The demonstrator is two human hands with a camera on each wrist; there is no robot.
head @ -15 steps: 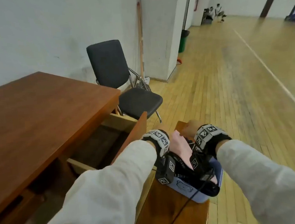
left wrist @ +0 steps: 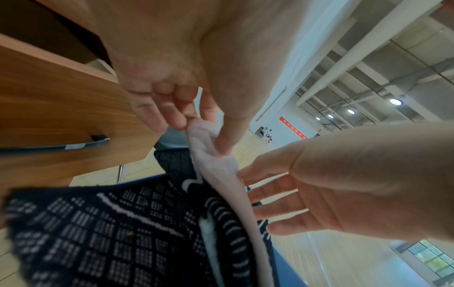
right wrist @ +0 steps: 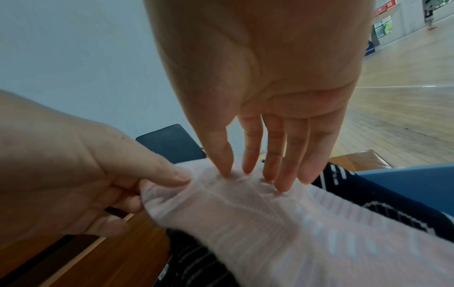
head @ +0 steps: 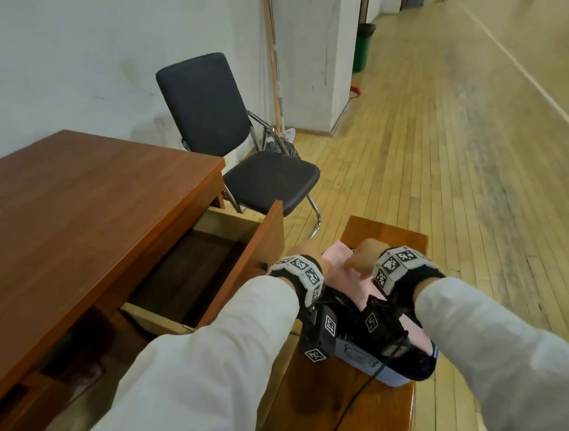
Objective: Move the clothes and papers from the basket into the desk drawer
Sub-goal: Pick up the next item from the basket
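- Starting out is my guess for this job: the desk drawer (head: pixel 192 275) stands pulled open beside the person, and the part of its floor I can see looks dark and bare.
- Both hands are over the blue basket (head: pixel 390 376), which sits on a small wooden stool (head: pixel 331 414) next to the drawer.
- The left hand (left wrist: pixel 172 101) pinches the end of a pale pink sock (right wrist: pixel 270 217) between thumb and curled fingers.
- The right hand (right wrist: pixel 275 108) has straight fingers (right wrist: pixel 248 155), and their tips press down on the top of the same sock. It holds nothing.
- The pink sock is soft and ribbed, with little white marks. It lies on top of the pile, still in the basket.
- Under it is a dark blue knit cloth (left wrist: pixel 103 229) with white dashes and lines.
- I cannot see any papers; they may be hidden under the clothes.
- So everything is still left to move.
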